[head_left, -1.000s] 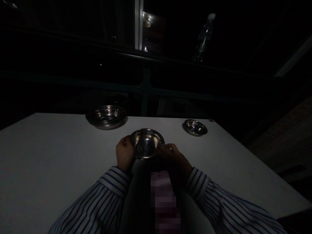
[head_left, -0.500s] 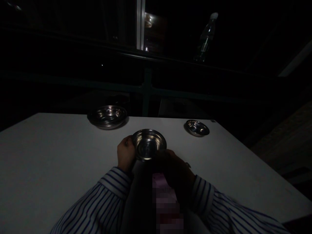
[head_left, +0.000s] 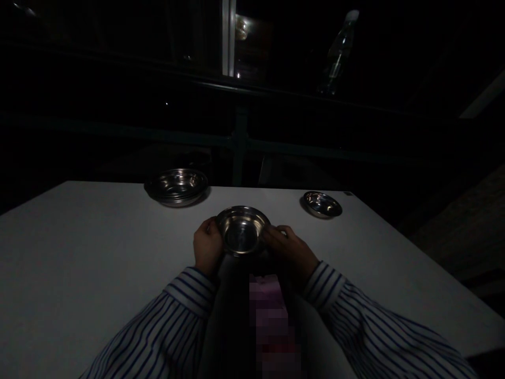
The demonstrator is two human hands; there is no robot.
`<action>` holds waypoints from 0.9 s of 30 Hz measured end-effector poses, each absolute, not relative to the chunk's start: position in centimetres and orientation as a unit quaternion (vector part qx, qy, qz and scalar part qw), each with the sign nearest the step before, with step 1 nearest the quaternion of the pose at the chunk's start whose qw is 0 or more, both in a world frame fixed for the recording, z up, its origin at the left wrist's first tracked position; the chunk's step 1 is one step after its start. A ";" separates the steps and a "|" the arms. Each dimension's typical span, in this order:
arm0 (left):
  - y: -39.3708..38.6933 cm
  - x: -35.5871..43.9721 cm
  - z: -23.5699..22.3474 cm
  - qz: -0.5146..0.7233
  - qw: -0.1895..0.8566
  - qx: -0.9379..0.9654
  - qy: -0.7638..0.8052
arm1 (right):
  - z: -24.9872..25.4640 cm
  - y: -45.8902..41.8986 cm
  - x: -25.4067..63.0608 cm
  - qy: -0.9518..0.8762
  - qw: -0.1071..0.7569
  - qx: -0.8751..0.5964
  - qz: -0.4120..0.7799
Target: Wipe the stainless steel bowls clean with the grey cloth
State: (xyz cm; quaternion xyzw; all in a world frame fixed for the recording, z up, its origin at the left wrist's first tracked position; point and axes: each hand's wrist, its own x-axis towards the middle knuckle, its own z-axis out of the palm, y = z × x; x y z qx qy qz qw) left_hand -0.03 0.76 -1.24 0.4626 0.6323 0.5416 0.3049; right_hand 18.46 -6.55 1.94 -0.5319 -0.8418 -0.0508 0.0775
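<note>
A shiny metal bowl (head_left: 242,235) is held in front of me over the near middle of the table, tilted slightly so its inside shows. My left hand (head_left: 208,245) is closed on the bowl's left rim, fingers bent round the edge. On the other side, my right hand (head_left: 291,250) has its fingers against the right rim, closed on it. Dark shadow hides the bowl's underside and part of my right hand.
A stack of metal bowls (head_left: 176,188) stands at the table's far left edge. One small metal bowl (head_left: 322,204) sits at the far right. Behind the white table (head_left: 98,252), a clear bottle (head_left: 339,52) stands in the dark.
My right hand has shifted from the bowl's lower front edge up to its right rim. My left hand keeps its hold. The view has moved slightly.
</note>
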 end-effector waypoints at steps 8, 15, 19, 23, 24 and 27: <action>1.1 -0.3 -1.1 0.537 0.335 0.459 0.624 | 1.8 -7.2 18.4 -0.851 0.081 -0.519 -0.023; 1.0 -0.4 -1.0 0.527 0.327 0.468 0.630 | 2.6 -6.2 18.7 -0.821 0.003 -0.570 -0.043; 1.0 -0.4 -0.6 0.520 0.329 0.479 0.626 | 3.0 -6.4 18.2 -0.828 0.012 -0.559 -0.037; 0.9 -0.4 -0.4 0.519 0.332 0.475 0.629 | 3.5 -5.2 18.2 -0.815 -0.033 -0.575 -0.058; 0.8 -0.4 -0.3 0.519 0.332 0.471 0.632 | 3.6 -5.1 18.3 -0.814 -0.039 -0.577 -0.058; 0.9 -0.4 -0.4 0.521 0.338 0.463 0.632 | 3.6 -5.5 18.4 -0.824 -0.028 -0.564 -0.044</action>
